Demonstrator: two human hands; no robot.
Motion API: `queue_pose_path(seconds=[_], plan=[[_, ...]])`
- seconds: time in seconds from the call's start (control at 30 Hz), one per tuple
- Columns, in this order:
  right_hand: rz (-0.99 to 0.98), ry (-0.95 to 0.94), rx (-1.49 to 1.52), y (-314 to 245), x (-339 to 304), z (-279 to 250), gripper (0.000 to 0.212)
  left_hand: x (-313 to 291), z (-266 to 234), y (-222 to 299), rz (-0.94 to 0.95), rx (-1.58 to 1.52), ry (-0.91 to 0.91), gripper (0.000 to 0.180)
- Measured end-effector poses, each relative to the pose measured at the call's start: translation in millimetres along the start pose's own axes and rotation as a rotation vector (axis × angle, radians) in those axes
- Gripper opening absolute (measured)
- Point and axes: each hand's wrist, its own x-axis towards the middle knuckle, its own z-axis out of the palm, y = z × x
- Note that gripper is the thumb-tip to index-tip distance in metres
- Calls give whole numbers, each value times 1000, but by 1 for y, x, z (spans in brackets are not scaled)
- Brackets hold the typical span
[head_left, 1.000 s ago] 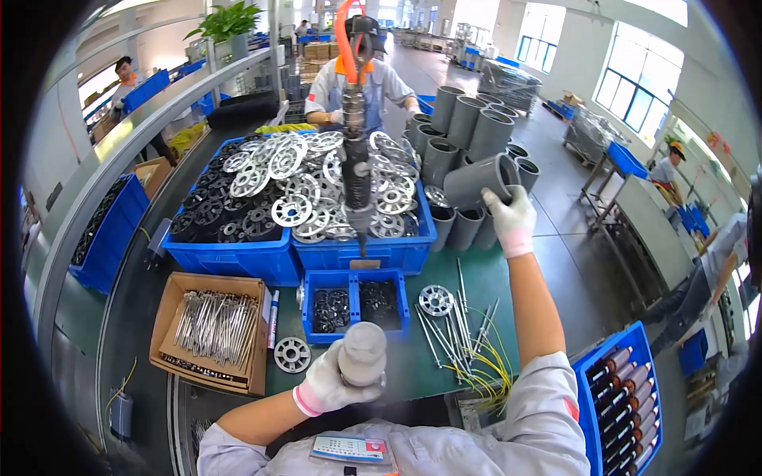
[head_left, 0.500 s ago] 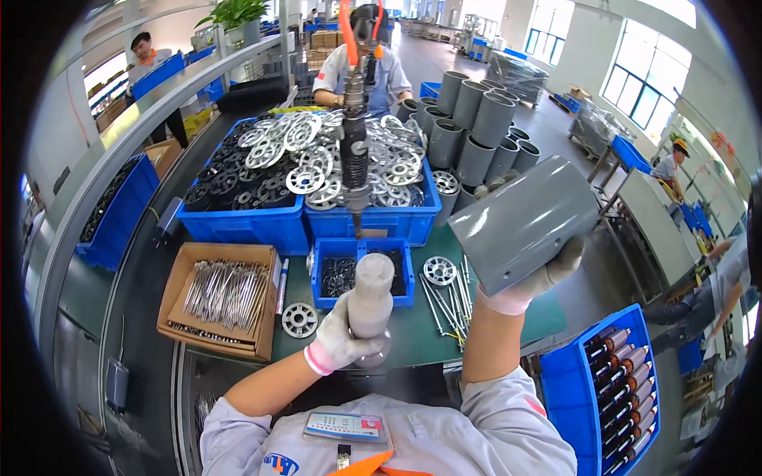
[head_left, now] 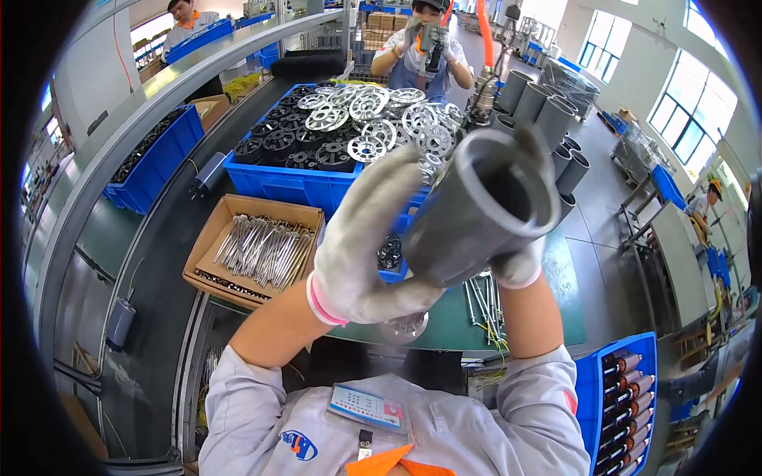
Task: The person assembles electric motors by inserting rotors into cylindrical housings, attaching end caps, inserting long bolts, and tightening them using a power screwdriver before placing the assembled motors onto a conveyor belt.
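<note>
A grey metal tube [head_left: 452,230], blurred by motion, is held up over the bench with its hollow end tilted toward me. My right hand [head_left: 520,266], in a white glove, grips it from the right and below; most of its fingers are behind the tube. On the other side my gloved left hand [head_left: 361,246] is open, fingers stretched up and thumb apart beside the tube's wall. Whether the thumb touches the tube I cannot tell. Under the left hand shows a round metal piece [head_left: 406,325], partly covered.
A cardboard box [head_left: 226,278] of metal rods stands left of a blue bin [head_left: 298,184] heaped with silver and black discs. Loose rods [head_left: 482,305] lie on the green bench. More grey tubes [head_left: 556,119] stand behind right. Across the bench, a person [head_left: 421,63] has raised hands.
The tube has swung left and turned its hollow end toward me. My left hand has let go of the pale cylinder and risen beside the tube. The view has shifted; the person opposite raised both hands.
</note>
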Motion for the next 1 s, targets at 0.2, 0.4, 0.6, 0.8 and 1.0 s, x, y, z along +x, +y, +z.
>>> queue_pose_path(seconds=[0.2, 0.4, 0.6, 0.8, 1.0], plan=[[289, -4, -139, 41, -64, -27, 121, -5, 25, -2, 11, 92, -374, 33], [744, -284, -124, 62, -92, -51, 84, -18, 28, -3, -24, -3, -314, 34], [506, -441, -318, 83, -112, -48, 89, -24, 15, -5, -206, -49, -421, 40], [398, -273, -198, 98, -140, -60, 123, -26, -42, -60, -549, -179, 233, 69], [393, -302, -94, 98, -137, -58, 117, -108, -49, -135, -836, 451, -182, 53]])
